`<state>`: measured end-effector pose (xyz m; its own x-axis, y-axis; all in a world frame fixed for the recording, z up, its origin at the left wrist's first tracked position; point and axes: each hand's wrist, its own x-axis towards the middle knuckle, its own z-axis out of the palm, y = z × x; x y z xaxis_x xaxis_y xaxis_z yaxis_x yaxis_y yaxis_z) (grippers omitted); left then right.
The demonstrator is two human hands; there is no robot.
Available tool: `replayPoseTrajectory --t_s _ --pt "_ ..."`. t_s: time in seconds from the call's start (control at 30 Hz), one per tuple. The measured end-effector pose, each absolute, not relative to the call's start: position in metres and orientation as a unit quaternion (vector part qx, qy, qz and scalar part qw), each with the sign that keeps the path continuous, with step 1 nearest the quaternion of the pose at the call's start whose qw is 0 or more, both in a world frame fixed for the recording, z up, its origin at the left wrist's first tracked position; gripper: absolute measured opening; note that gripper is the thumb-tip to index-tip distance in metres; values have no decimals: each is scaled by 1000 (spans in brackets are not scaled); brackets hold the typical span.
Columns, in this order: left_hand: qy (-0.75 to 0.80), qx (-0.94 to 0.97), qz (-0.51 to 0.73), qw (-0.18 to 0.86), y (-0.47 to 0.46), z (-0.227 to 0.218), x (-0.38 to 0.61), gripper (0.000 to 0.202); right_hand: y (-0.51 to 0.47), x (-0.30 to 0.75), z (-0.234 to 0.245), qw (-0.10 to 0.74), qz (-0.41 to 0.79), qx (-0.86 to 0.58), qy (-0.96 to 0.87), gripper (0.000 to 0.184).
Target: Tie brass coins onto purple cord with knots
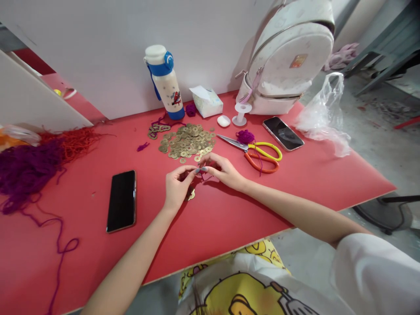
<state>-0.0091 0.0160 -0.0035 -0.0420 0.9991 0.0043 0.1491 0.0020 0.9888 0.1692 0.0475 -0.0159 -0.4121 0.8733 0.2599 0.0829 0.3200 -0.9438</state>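
Red desk (229, 218) is busy along the far edge: white backpack (288, 57) at 1 o'clock from the hands, purple yarn heap (22, 170) at 9, clear plastic bag (323, 118) at 2. Black phone (122, 200) lies at 8, well apart; a second phone (282, 133) at 2. Loose coin pile (187, 141) sits at 12, just beyond the fingers, scissors (259, 153) at 2 with a yarn ball on the blades. Left hand (177, 186) and right hand (225, 171) are both closed in a narrow pinch on a purple thread (205, 175), fingertips nearly touching. A small strung coin cluster (190, 194) hangs under the left hand, resting on the desk. My read: early days, since one finished string (158, 129) lies at 11 and most of the pile is unthreaded. Nothing blocks the reach to the pile.
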Motion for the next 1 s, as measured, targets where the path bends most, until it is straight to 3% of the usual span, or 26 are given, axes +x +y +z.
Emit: replayPoseTrajectory --t_s 0.33,0.5,0.7,0.83,1.0 --pt "544 573 469 394 19 -7 -12 10 45 170 -13 434 472 -370 -672 12" --pt "559 557 474 390 19 -6 -12 10 45 170 -13 430 492 -359 -666 16" --pt "545 529 476 444 16 -2 -10 12 50 169 -20 351 369 -380 -772 19" --pt "550 519 480 446 16 -3 -10 11 51 169 -23 369 348 -362 -782 23" --pt "566 528 484 408 18 -7 -11 12 46 168 -18 378 315 -351 -797 12"
